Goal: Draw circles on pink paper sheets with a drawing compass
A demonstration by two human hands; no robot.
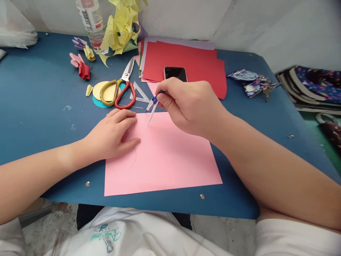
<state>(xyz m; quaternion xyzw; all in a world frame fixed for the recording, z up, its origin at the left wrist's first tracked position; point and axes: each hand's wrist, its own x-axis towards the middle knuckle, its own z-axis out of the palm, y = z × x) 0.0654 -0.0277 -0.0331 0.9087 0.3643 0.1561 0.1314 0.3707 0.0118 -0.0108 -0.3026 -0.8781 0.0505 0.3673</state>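
Note:
A sheet of pink paper [170, 160] lies on the blue table, with thin drawn circle lines showing near its left side. My left hand [114, 133] rests on the sheet's upper left, fingers spread and pressing it flat. Between the thumb and fingers of my right hand [186, 103] is a drawing compass [152, 106], blue at the top with white legs. Its legs point down at the sheet's top edge, only a little apart. Whether both tips touch the paper I cannot tell.
Behind the sheet lie scissors [126, 83], a set square [140, 93], yellow and blue paper circles [102, 93], red sheets [186, 53] and a phone [175, 73]. A bottle [93, 25] and yellow crumpled paper [119, 30] stand by the wall. Keys [266, 91] lie right.

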